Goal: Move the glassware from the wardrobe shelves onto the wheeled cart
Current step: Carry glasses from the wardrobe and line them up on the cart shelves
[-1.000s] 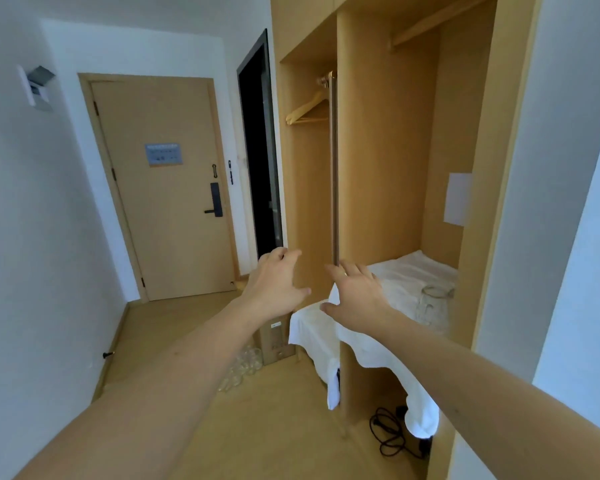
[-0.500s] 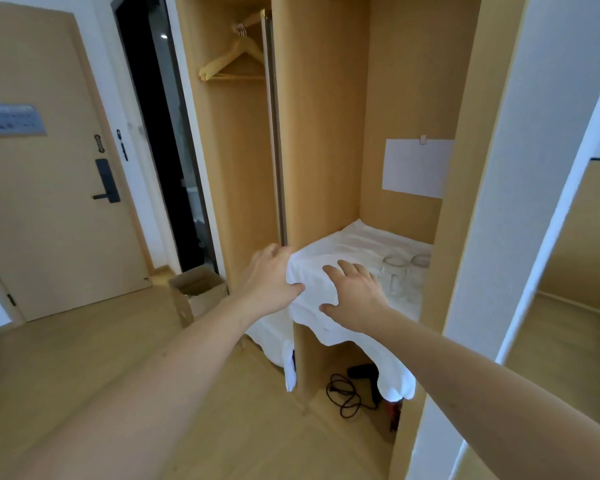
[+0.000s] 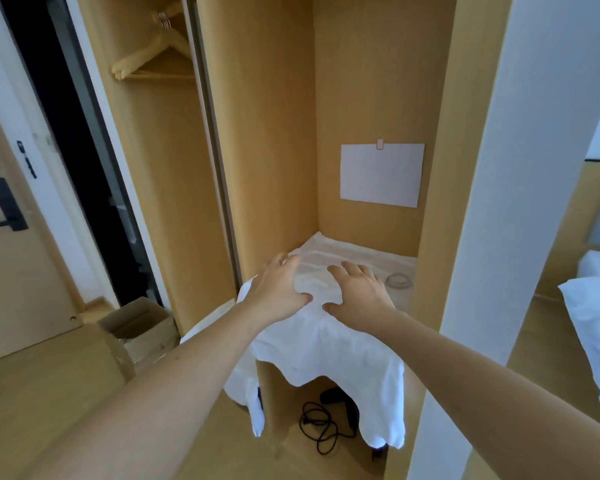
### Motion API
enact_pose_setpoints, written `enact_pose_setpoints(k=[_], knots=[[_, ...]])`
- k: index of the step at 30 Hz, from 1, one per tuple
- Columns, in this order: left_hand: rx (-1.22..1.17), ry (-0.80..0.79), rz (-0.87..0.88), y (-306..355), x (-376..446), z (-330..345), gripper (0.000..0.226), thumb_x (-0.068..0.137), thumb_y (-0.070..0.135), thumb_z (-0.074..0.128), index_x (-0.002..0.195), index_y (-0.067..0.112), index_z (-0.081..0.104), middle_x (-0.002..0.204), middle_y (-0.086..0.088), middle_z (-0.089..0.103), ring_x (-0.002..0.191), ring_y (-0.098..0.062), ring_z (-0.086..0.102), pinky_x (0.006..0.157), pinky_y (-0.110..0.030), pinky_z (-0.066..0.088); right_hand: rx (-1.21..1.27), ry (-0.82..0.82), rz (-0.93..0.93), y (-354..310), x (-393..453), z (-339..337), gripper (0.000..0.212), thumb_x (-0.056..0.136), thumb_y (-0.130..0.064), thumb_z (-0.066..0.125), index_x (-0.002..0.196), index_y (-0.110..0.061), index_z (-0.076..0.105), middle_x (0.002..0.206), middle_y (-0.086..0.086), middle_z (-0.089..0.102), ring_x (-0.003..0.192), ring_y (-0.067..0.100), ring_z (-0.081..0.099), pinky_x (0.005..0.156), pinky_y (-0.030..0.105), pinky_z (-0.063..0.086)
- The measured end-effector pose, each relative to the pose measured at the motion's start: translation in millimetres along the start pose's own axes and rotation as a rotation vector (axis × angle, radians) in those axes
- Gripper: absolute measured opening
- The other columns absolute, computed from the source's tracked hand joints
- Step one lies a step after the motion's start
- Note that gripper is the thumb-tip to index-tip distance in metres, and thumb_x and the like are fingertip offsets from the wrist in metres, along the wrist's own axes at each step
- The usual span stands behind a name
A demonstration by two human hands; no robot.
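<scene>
A clear glass (image 3: 399, 280) stands on the wardrobe shelf, which is draped in a white cloth (image 3: 326, 344); only its rim shows at the shelf's right side, partly behind my right hand. My left hand (image 3: 278, 292) reaches over the cloth's left part with fingers spread and holds nothing. My right hand (image 3: 357, 294) hovers over the cloth just left of the glass, fingers straight and spread, also holding nothing. No wheeled cart is in view.
A wooden divider panel (image 3: 264, 133) stands left of the shelf, with wooden hangers (image 3: 149, 60) beyond it. An open cardboard box (image 3: 136, 327) sits on the floor at left. A black cable (image 3: 321, 427) lies under the shelf. A white sheet of paper (image 3: 381, 174) hangs on the back wall.
The view has moved closer to the wardrobe shelf and turned right. Both hands have advanced from in front of the shelf to over the white cloth, the right one nearing the glass.
</scene>
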State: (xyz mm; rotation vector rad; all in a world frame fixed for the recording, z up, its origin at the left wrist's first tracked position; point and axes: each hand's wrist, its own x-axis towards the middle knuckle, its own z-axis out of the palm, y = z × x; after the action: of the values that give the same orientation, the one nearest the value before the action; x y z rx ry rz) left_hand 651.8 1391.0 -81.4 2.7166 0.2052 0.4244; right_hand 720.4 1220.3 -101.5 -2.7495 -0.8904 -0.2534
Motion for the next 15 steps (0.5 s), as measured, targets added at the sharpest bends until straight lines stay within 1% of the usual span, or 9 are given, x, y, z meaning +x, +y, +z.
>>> enact_pose_setpoints(k=[1, 3, 8, 11, 15], knots=[[-0.028, -0.013, 0.005, 2, 11, 4, 0.078, 0.086, 0.037, 0.074, 0.152, 0.023, 0.035, 0.153, 0.002, 0.034, 0.143, -0.022, 0.030, 0.105, -0.035, 0.040, 0.000, -0.002, 0.014, 6, 6, 1, 0.074, 0.090, -0.051, 0.065, 0.152, -0.025, 0.033, 0.152, 0.002, 0.039, 0.141, 0.030, 0.033, 0.113, 0.045, 0.033], [-0.052, -0.049, 0.024, 6, 33, 16, 0.082, 0.085, 0.036, 0.075, 0.154, 0.023, 0.032, 0.155, 0.002, 0.032, 0.144, -0.022, 0.029, 0.106, -0.037, 0.042, -0.008, -0.005, 0.049, 21, 20, 5, 0.074, 0.090, -0.050, 0.066, 0.151, -0.025, 0.033, 0.153, 0.003, 0.038, 0.142, 0.031, 0.033, 0.114, 0.046, 0.032], [-0.033, -0.088, 0.059, 13, 72, 41, 0.077, 0.084, 0.034, 0.076, 0.149, 0.018, 0.038, 0.155, -0.002, 0.033, 0.144, -0.025, 0.030, 0.108, -0.043, 0.041, 0.010, -0.009, 0.128, 46, 44, 7, 0.077, 0.089, -0.051, 0.068, 0.152, -0.025, 0.033, 0.154, 0.003, 0.039, 0.140, 0.031, 0.035, 0.112, 0.046, 0.035], [-0.047, -0.102, 0.079, 17, 95, 55, 0.081, 0.083, 0.032, 0.076, 0.152, 0.018, 0.036, 0.157, -0.003, 0.032, 0.146, -0.025, 0.027, 0.111, -0.044, 0.038, 0.013, -0.008, 0.165, 62, 56, 10, 0.076, 0.089, -0.049, 0.068, 0.152, -0.024, 0.034, 0.153, 0.004, 0.040, 0.138, 0.030, 0.038, 0.110, 0.045, 0.038], [-0.057, -0.122, 0.125, 19, 118, 79, 0.084, 0.080, 0.032, 0.080, 0.152, 0.018, 0.037, 0.156, -0.004, 0.035, 0.144, -0.026, 0.030, 0.110, -0.044, 0.040, -0.011, -0.036, 0.239, 76, 72, 18, 0.070, 0.089, -0.046, 0.067, 0.148, -0.023, 0.037, 0.148, 0.006, 0.041, 0.135, 0.032, 0.038, 0.108, 0.046, 0.038]])
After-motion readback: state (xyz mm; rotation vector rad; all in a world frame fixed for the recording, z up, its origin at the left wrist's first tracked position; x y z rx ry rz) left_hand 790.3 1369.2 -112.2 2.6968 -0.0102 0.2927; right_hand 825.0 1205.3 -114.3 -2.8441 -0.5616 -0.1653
